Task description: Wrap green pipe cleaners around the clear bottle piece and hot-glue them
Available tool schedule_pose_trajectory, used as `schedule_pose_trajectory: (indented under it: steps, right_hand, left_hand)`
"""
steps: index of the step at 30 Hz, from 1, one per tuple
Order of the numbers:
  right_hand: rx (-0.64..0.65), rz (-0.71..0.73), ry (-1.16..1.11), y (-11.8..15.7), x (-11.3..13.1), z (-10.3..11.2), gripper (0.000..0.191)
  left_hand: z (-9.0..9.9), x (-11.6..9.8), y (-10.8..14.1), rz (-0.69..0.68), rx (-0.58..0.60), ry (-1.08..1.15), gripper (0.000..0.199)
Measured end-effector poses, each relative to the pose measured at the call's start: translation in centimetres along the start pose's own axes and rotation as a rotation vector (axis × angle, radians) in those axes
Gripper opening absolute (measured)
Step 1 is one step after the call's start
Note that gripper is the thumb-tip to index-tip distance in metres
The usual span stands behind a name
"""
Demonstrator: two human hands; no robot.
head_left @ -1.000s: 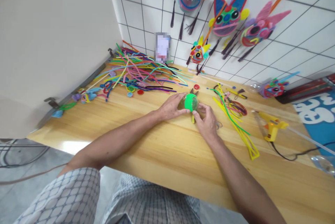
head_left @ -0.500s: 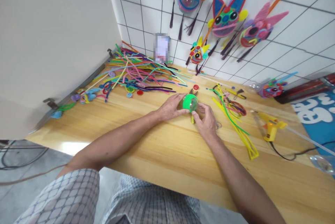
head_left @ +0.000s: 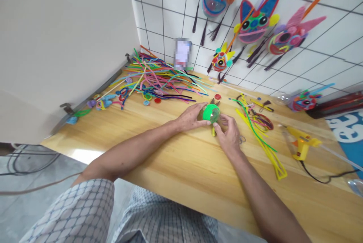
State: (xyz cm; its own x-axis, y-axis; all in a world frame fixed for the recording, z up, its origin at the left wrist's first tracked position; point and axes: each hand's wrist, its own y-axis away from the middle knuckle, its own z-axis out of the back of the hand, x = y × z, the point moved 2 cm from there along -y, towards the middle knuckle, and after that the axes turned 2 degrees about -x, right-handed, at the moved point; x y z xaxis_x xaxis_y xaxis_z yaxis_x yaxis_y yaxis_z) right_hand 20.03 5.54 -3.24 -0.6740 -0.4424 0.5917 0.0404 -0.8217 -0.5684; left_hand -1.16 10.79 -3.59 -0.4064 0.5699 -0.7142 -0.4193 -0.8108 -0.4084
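A clear plastic ball wrapped with a band of green pipe cleaner (head_left: 211, 113) is between my hands just above the wooden table. My left hand (head_left: 190, 117) grips its left side, thumb below and fingers behind. My right hand (head_left: 228, 131) holds the lower right side with thumb and fingertips. Behind and beneath the ball lies a pair of scissors (head_left: 213, 132); its blade tips show above the ball and a yellow handle below. A small grey ring (head_left: 242, 139) sits just right of my right hand.
A heap of coloured pipe cleaners (head_left: 159, 70) covers the back left. To the right lie yellow pipe cleaners (head_left: 279, 171), a yellow glue gun (head_left: 303, 146) with its black cord, and another decorated ball (head_left: 304, 101). Decorated masks (head_left: 255, 23) hang on the tiled wall near a phone (head_left: 182, 54).
The whole view has shifted, so things appear farther right. Both hands keep their hold on the ball, with hardly any change in their grip.
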Motion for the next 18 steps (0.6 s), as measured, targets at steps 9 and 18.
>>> schedule_pose_trajectory:
  steps: [9,18]
  right_hand:
    - [-0.01,-0.018,-0.015,0.07,-0.05,0.01,0.036]
    - [0.006,-0.008,-0.013,-0.04,-0.03,0.0,0.035]
  left_hand:
    - [-0.22,0.41,-0.07,-0.033,-0.009,0.008,0.088]
    - [-0.3,0.7,-0.23,-0.069,0.001,0.005,0.078]
